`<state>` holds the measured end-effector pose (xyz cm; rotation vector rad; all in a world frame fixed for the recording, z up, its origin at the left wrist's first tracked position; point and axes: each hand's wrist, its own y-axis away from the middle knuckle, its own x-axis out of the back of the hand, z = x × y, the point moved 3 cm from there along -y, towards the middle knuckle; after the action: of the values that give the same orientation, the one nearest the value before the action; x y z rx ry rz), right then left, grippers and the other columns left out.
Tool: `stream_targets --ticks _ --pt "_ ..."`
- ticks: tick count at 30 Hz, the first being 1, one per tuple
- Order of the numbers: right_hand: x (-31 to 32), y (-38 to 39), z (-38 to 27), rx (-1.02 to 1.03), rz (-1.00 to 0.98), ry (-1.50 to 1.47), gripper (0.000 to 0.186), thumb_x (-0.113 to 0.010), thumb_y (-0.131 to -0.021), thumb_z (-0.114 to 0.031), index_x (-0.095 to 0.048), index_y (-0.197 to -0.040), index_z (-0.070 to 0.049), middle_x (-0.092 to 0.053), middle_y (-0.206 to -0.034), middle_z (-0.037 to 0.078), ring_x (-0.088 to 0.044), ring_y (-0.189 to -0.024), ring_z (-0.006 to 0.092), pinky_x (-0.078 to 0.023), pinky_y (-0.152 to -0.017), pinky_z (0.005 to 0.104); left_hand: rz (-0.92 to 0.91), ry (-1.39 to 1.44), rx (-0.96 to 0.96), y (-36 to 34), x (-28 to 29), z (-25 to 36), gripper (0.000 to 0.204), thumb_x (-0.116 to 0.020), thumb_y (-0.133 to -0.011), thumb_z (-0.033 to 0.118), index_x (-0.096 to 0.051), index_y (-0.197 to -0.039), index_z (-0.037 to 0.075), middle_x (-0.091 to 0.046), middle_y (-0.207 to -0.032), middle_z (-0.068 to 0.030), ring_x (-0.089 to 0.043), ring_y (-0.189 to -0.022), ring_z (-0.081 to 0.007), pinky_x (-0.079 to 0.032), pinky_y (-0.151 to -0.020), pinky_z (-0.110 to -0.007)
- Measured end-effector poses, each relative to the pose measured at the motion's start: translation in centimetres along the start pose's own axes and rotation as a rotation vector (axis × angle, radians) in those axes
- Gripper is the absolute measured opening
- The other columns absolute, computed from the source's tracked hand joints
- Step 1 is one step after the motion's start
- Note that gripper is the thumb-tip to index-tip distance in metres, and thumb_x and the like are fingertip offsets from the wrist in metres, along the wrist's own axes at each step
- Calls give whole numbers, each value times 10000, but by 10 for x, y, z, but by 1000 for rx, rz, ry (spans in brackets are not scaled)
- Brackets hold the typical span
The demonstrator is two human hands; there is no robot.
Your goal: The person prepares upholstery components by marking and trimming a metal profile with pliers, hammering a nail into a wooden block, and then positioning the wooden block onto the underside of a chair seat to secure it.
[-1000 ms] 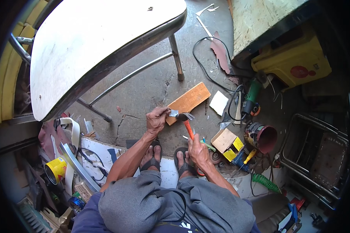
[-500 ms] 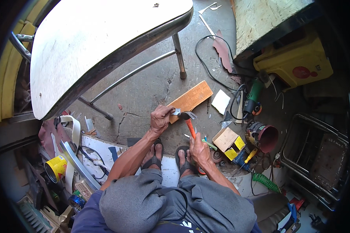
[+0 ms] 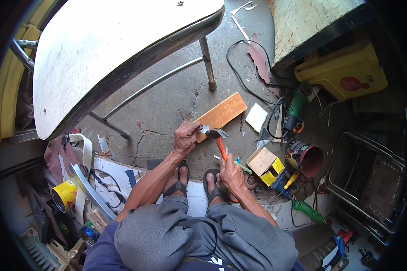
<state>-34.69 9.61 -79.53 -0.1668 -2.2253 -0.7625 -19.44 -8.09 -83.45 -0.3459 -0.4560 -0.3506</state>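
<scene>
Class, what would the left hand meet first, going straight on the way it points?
The left hand would probably meet the orange block first; depth is unclear, so they may already touch.

Counted at centre: two bare hands, one left hand [image 3: 185, 137], one right hand [image 3: 232, 174]; one claw hammer [image 3: 220, 148], one orange-brown block [image 3: 224, 112], one small shiny piece [image 3: 204, 129]. Toward two o'clock: one white pad [image 3: 257, 118], one yellow crate [image 3: 343, 79]. Three: one open can [image 3: 298, 154]. Four: one green coiled hose [image 3: 308, 212]. Six: two sandals [image 3: 175, 188]. Eight: one yellow tin [image 3: 67, 195].

Cracked grey floor [image 3: 163, 110]; white metal-legged table [image 3: 108, 54]; scuffed pale tabletop [image 3: 307, 27].
</scene>
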Motion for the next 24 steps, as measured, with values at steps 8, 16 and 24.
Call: stream_targets --ticks 8,16,24 --pt "-5 0 3 51 63 38 278 -499 -1048 -325 -426 -1058 -56 -602 -642 283 -627 -628 510 -459 -493 582 -4 -9 -73 -1 0 -1 168 -690 -841 0 -719 -1004 29 -724 -860 -121 -683 -800 -301 -534 -727 -378" --pt "-5 1 1 60 63 -4 270 -504 -1047 -315 -429 -1051 -55 -601 -646 285 -622 -630 513 -451 -490 585 -39 -55 -86 -3 3 1 176 -680 -834 -13 -702 -1004 26 -714 -870 -126 -672 -780 -308 -527 -708 -388" --pt "-4 2 2 71 73 1 267 -514 -1044 -308 -433 -1047 -54 -602 -644 280 -620 -623 510 -441 -477 573 -54 -75 -137 -2 3 5 212 -620 -829 -1 -688 -1029 22 -721 -895 -131 -685 -814 -326 -537 -737 -404"
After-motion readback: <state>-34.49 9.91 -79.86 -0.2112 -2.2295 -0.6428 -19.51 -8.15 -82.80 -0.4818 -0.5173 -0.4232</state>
